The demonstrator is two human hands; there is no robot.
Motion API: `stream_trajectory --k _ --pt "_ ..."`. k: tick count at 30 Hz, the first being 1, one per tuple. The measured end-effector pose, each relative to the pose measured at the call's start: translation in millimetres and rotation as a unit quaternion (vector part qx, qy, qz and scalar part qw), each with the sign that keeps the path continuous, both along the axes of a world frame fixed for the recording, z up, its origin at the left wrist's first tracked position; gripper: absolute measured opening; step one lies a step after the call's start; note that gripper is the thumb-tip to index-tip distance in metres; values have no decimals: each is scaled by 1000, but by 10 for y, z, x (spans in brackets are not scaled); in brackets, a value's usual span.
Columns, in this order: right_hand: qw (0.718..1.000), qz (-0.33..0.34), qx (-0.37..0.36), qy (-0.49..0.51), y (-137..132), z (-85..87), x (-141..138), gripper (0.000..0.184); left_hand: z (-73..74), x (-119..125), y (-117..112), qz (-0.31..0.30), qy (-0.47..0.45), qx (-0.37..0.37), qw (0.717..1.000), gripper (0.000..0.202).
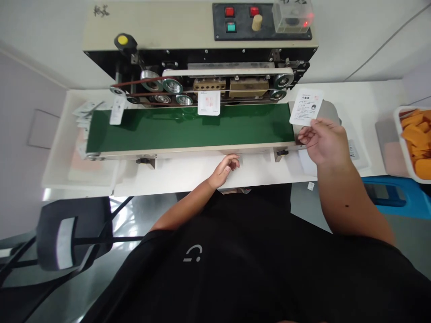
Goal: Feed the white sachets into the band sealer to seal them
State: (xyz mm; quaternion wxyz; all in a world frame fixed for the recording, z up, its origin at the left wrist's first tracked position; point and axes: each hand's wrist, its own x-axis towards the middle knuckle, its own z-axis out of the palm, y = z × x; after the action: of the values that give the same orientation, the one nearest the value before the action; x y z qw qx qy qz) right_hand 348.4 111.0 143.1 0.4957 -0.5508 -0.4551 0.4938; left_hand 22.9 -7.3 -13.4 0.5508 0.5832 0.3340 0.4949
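Note:
My right hand [325, 142] pinches a white printed sachet [305, 107] by its lower edge, holding it above the right end of the green conveyor belt [188, 128]. A second sachet [208, 102] stands at the belt's back edge, its top inside the band sealer [202, 76]. A third sachet [117, 110] lies at the belt's far left end. My left hand [226, 170] holds nothing. Its fingers curl loosely over the white table [178, 172], just in front of the sealer's front rail.
A white bin [79, 157] with several sachets stands under the belt's left end. The sealer's control panel [261, 21] sits at the back. On the right are a white tray of orange pieces [414, 141] and a blue stool [393, 193]. A dark chair [69, 233] stands at the lower left.

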Motion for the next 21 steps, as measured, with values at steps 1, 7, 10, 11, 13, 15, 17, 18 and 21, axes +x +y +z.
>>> stream_trajectory --k 1,7,10,11,13,15,17,18,21 --pt "1000 -14 -13 11 121 -17 80 33 8 0 0 0 2 -4 1000 76" --pt "997 -21 -66 25 548 -53 168 13 53 1 -7 -7 2 -22 1000 76" --pt "994 -20 -106 22 662 -10 -30 11 54 5 -7 -4 -5 -24 1000 75" --pt "994 -9 -110 18 698 3 -111 12 52 6 -6 -4 -8 -23 1000 74" --pt "994 16 -106 10 757 25 -274 15 50 7 -4 -6 -15 -20 1000 73" --pt "994 40 -103 -4 774 50 -416 20 52 5 -3 -5 -18 -21 1000 73" --pt "993 58 -100 -16 726 95 -502 25 55 2 -1 -2 -13 -26 1000 75" --pt "994 59 -92 -23 677 127 -510 25 55 0 0 2 -10 -29 1000 76" --pt "998 -10 -3 -63 470 235 -327 23 45 -6 4 5 -7 -35 999 76"
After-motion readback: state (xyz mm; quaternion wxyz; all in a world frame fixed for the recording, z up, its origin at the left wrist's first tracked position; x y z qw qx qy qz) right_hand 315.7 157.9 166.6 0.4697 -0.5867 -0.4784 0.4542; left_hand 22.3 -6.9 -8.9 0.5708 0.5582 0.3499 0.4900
